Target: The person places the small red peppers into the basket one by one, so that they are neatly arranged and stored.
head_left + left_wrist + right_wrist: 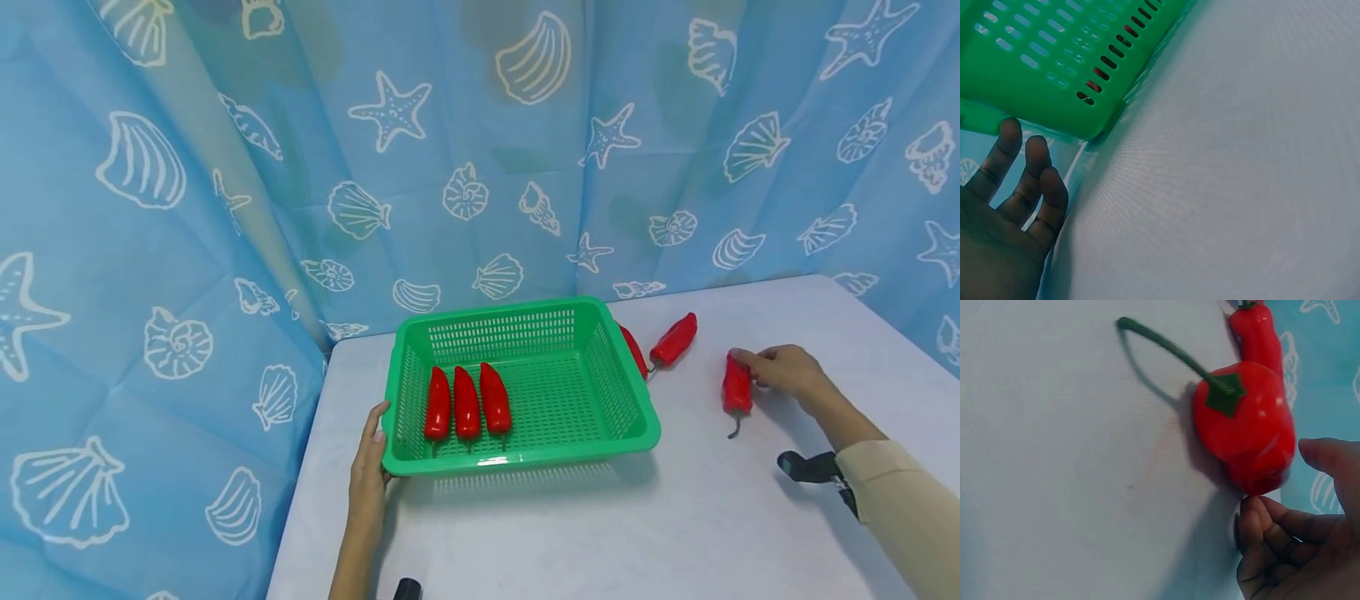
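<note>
While the right hand [787, 371] attended to a red pepper [737, 392] on the table [600, 533], the left hand [369, 458] lay against the left end of a green basket [555, 455], its fingers loosely extended, presumably to steady it. The two hands were well apart, on opposite sides of the basket. At the right, the thumb lay over the pepper's narrow tip and bent fingers met it from below; whether the pinch was complete could not be told, the thumb's contact being unclear in the right wrist view. Taking the narrow end probably suited a light hold and left the stem, directed toward the person, free. Within the basket, three peppers [467, 407] formed a row at the left, stems nearest the person, an alignment that likely prevented overlap and saved room. Beyond the right wall lay a fully visible pepper [675, 340] and a partly hidden pepper [632, 348].
</note>
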`<state>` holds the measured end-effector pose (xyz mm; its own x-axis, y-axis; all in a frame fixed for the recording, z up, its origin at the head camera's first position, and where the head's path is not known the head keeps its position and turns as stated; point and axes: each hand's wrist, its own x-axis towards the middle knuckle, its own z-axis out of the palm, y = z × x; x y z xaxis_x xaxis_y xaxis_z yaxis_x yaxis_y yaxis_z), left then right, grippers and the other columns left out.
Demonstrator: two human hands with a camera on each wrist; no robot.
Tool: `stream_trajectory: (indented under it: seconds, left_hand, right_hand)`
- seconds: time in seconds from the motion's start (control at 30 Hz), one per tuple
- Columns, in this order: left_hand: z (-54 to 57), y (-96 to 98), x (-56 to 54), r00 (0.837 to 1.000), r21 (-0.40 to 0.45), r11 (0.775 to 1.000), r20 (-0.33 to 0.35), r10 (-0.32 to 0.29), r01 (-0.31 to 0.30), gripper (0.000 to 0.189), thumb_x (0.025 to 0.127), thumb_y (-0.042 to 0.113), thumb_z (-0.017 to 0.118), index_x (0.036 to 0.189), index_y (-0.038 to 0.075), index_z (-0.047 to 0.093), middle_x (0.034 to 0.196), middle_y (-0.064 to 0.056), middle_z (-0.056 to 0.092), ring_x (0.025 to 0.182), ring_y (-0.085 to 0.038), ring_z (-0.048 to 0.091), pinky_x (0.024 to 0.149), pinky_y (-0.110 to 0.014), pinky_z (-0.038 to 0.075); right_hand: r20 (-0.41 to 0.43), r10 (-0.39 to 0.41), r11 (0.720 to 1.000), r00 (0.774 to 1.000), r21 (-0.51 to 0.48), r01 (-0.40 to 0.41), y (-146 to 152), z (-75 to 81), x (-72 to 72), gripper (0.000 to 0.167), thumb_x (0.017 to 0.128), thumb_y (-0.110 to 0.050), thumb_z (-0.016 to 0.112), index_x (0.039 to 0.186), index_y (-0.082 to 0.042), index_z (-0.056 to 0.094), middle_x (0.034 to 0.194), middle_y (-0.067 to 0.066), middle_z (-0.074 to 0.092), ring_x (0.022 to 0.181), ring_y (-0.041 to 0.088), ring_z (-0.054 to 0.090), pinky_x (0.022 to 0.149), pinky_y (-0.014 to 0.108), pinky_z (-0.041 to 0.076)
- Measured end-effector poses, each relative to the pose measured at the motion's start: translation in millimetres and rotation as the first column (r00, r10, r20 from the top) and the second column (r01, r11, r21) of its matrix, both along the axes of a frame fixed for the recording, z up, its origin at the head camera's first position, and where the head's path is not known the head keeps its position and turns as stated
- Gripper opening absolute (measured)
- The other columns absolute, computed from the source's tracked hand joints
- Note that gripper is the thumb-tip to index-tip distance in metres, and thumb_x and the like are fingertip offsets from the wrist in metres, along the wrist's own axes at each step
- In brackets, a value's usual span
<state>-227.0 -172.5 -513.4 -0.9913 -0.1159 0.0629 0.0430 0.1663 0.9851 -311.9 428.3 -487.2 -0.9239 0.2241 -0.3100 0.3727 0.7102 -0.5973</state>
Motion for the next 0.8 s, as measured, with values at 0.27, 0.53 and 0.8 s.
stream_trajectory:
  seconds: [0.27, 0.53, 0.8]
  left_hand:
    - [-0.2, 0.7, -1.3, 1.000, 0.015, 1.000, -0.022, -0.020, 0.021, 0.048, 0.106, 0.054, 0.031, 0.152, 0.039, 0.039, 0.153, -0.003, 0.038, 0.115, -0.028, 0.052, 0.085, -0.041, 0.047]
    - [0.3, -1.2, -2.4, 0.999, 0.039, 0.999, -0.034, -0.026, 0.027, 0.048, 0.106, 0.055, 0.032, 0.151, 0.041, 0.039, 0.154, 0.001, 0.036, 0.114, -0.026, 0.051, 0.085, -0.042, 0.046]
    - [-0.6, -2.8, -1.1, 1.000, 0.041, 0.999, -0.025, -0.016, 0.017, 0.048, 0.106, 0.055, 0.032, 0.151, 0.039, 0.040, 0.153, 0.000, 0.037, 0.112, -0.027, 0.051, 0.083, -0.040, 0.047]
  right_hand:
    - [0.004, -0.014, 0.999, 1.000, 0.038, 0.013, -1.1, -4.0, 0.3, 0.090, 0.096, -0.054, 0.058, 0.131, 0.025, 0.034, 0.120, 0.040, 0.043, 0.107, 0.053, 0.045, 0.076, 0.050, 0.052]
    - [0.005, -0.027, 0.999, 1.000, 0.039, 0.027, -3.9, -5.3, -2.9, 0.090, 0.095, -0.055, 0.058, 0.131, 0.024, 0.035, 0.120, 0.040, 0.042, 0.107, 0.053, 0.044, 0.077, 0.052, 0.051]
    - [0.005, 0.020, 0.998, 1.000, 0.062, -0.020, -11.6, -3.4, -6.4, 0.088, 0.092, -0.050, 0.064, 0.128, 0.026, 0.036, 0.109, 0.036, 0.047, 0.101, 0.049, 0.047, 0.068, 0.043, 0.053]
